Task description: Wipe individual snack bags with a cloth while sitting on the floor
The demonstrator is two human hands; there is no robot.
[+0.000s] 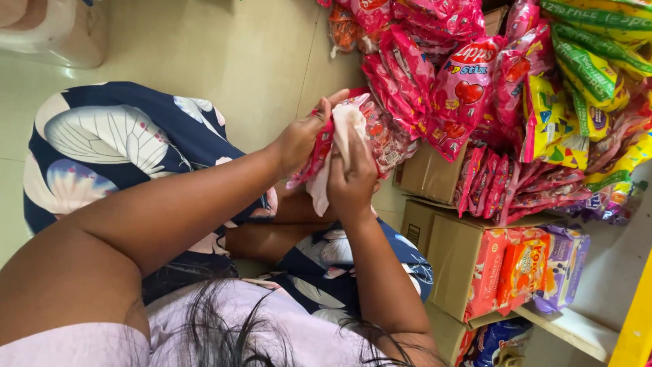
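Note:
My left hand (pixel 302 136) grips a clear-and-pink packet of sweets (pixel 380 136) by its near end, holding it up in front of me. My right hand (pixel 352 178) presses a white cloth (pixel 339 146) against the face of that packet, fingers curled over the cloth. Both hands meet over my lap, just left of the stacked goods. The packet's lower part is hidden behind the cloth and my fingers.
Pink heart-printed snack bags (pixel 462 88) hang in a heap at the right, with green and yellow packets (pixel 587 68) beyond. Cardboard boxes (pixel 451 265) holding red, orange and purple packs stand on a low shelf (pixel 577 329). Tiled floor (pixel 224 54) lies left; a pale plastic stool (pixel 58 30) far left.

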